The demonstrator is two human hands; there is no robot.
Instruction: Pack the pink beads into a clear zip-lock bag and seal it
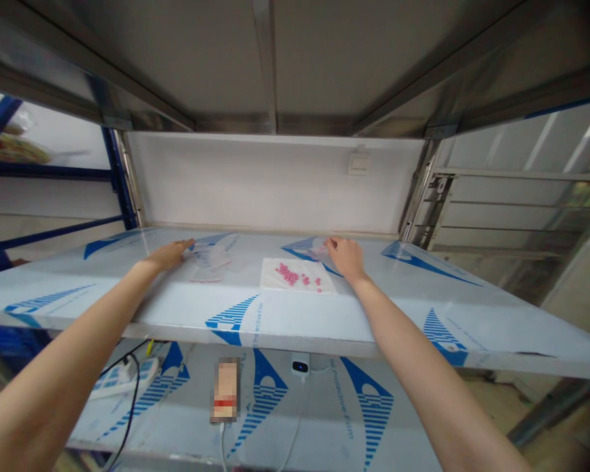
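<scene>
My left hand [173,254] lies low over the shelf with its fingers stretched out, at the left edge of several clear plastic bags [210,258]. Whether its fingertips touch them I cannot tell. On the right, my right hand [345,257] is closed in a pinch on a small clear plastic bag [317,252], whose contents are too small to make out. Between my hands is a white sheet [269,278] with a cluster of round pink beads [288,275] on it; a few more beads sit apart toward its right side.
The shelf [177,305] wears blue-printed protective film. Below it, a lower shelf [319,419] holds a cabled blurred-out device [225,390], a small white device [301,366] and a power strip [145,377]. A metal shelf [314,65] hangs overhead. A wall switch [359,164] is behind.
</scene>
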